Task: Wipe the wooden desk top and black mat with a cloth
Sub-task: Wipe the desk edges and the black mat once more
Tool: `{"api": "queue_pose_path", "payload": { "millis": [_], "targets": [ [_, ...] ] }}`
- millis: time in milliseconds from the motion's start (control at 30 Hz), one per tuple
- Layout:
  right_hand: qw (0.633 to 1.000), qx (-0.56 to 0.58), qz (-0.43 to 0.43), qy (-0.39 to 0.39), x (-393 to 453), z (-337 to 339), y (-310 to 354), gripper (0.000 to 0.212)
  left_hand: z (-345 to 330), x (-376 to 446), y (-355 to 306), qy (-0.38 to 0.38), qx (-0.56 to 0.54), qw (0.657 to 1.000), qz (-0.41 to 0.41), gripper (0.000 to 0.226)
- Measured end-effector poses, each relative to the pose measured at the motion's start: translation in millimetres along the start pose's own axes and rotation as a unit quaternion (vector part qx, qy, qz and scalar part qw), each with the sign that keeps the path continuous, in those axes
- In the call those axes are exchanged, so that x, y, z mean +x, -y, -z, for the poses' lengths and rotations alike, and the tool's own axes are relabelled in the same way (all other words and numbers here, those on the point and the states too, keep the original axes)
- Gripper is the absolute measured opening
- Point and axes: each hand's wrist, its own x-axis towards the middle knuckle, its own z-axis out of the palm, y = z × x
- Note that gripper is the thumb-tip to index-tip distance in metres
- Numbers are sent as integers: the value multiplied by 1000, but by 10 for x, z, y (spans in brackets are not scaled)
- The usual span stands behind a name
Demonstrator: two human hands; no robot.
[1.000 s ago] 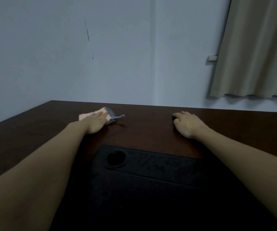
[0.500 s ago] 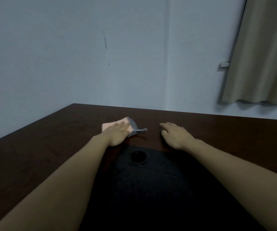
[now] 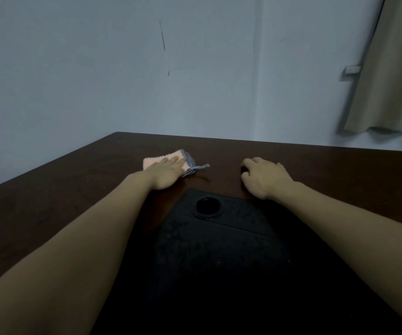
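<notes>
Your left hand point(image 3: 168, 174) lies flat, fingers straight, pressing the pink cloth point(image 3: 163, 158) onto the wooden desk point(image 3: 74, 189) toward its far edge, just beyond the far left corner of the black mat point(image 3: 219, 250); keep the palm flat and overlap your strokes. Your right hand point(image 3: 264, 176) rests on the desk past the mat's far edge, fingers loosely curled and holding nothing. The dark desk meets a plain pale wall point(image 3: 98, 68), with a beige curtain point(image 3: 393, 68) at the right.

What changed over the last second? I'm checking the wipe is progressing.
The left hand slid the cloth back toward the black mat; the right hand drew back too. Unchanged: left hand flat on the cloth, right hand resting on the desk top, holding nothing.
</notes>
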Motion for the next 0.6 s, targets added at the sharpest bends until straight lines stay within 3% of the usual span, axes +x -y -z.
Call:
{"api": "queue_pose_path", "payload": {
  "millis": [300,433,533,600],
  "targets": [
    [996,29,55,71,196,12,-8,57,-147,-85,1,3,96,994,-55,49],
    [995,25,44,91,421,99,192,59,-120,-22,-13,53,63,996,-34,82],
    [994,35,51,92,644,163,380,58,-55,123,-74,69,37,997,-16,62],
    [994,44,50,85,797,140,447,57,12,275,-101,69,7,998,-1,61]
  ]
}}
